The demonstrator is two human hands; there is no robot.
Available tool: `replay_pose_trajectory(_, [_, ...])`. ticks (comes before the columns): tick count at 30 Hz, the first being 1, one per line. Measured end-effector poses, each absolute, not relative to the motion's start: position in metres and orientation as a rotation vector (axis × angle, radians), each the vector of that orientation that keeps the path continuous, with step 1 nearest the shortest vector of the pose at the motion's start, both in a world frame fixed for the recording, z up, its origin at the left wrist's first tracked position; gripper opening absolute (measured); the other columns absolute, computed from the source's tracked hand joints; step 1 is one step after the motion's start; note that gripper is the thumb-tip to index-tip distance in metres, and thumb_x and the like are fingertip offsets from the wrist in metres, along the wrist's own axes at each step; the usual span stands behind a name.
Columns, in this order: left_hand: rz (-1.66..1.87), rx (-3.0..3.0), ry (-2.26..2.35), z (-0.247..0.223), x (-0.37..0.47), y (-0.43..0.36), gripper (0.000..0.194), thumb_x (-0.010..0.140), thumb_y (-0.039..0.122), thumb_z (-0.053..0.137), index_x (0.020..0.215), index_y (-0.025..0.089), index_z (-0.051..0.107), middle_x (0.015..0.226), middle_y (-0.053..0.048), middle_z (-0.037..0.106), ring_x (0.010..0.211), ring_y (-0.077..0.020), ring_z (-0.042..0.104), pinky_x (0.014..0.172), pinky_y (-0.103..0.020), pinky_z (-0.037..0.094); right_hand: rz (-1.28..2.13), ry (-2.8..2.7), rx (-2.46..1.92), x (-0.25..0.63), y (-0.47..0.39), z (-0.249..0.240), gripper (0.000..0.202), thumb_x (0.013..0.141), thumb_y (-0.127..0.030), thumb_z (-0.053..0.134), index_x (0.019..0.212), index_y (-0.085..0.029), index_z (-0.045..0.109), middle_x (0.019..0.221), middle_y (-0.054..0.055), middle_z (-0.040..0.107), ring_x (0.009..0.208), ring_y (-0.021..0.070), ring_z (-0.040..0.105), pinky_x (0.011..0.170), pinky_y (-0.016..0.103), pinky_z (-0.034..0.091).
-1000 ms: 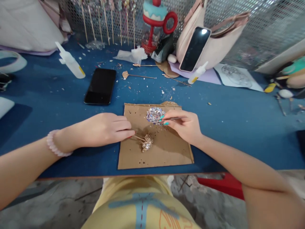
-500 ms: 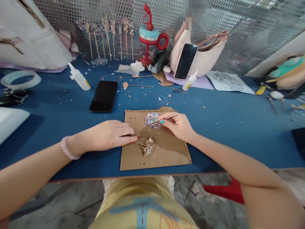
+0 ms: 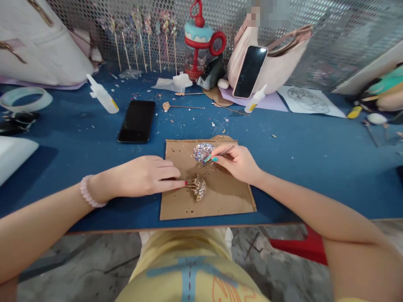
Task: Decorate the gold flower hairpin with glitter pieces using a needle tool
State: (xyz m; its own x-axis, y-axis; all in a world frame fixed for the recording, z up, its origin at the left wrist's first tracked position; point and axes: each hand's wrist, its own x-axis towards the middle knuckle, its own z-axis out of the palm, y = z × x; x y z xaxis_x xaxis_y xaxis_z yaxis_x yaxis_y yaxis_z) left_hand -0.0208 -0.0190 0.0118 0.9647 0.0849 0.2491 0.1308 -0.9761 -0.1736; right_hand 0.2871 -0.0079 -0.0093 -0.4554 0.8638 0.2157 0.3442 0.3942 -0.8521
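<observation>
A cardboard sheet [image 3: 226,197] lies at the table's front edge. On it, my left hand [image 3: 154,175] pinches the thin stem of a gold ornament [image 3: 199,188] whose fan-shaped head is covered in sparkling stones. My right hand [image 3: 234,161] holds metal tweezers [image 3: 224,152] slantwise, their tips pointing down-left, just below a pile of glittering stones [image 3: 202,151] near the sheet's back edge. The tips are above the ornament and apart from it. Whether they grip a stone is too small to tell.
Behind the sheet lie a black phone [image 3: 137,121], a gold hairpin [image 3: 184,107] and glue bottles [image 3: 103,95] [image 3: 255,100]. A second phone [image 3: 250,72] leans on a pale bag [image 3: 280,63]. A red and blue cup [image 3: 197,35] stands by the mesh; tape [image 3: 25,100] lies left.
My right hand's tweezers have moved from the stone pile to just below it. My left hand has turned the ornament slightly. The whole view has shifted a little.
</observation>
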Motion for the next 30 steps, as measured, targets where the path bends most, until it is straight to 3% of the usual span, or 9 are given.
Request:
replay_pose_trajectory(17, [-0.459, -2.965, -0.187, 0.0091, -0.0143, -0.0188, 0.033, 0.106, 0.016, 0.042, 0.123, 0.021, 0.070, 0.094, -0.004, 0.075, 0.070, -0.0138, 0.065, 0.061, -0.028, 0.047, 0.905, -2.039, -0.941, 0.2864, -0.0100, -0.0074, 0.017, 0.094, -0.035, 0.066, 0.089, -0.020, 0.073, 0.084, 0.002, 0.077, 0.064, 0.0099, 0.065, 0.059, 0.023, 0.050])
replay_pose_trajectory(30, [-0.555, -2.947, -0.180, 0.0091, -0.0137, -0.0187, 0.024, 0.106, 0.019, 0.047, 0.125, 0.019, 0.063, 0.097, -0.004, 0.076, 0.072, -0.0140, 0.068, 0.061, -0.028, 0.049, 0.860, -2.091, -0.940, 0.2873, -0.0100, -0.0060, 0.020, 0.095, -0.038, 0.066, 0.090, -0.020, 0.074, 0.082, 0.002, 0.077, 0.068, 0.0115, 0.067, 0.062, 0.023, 0.051])
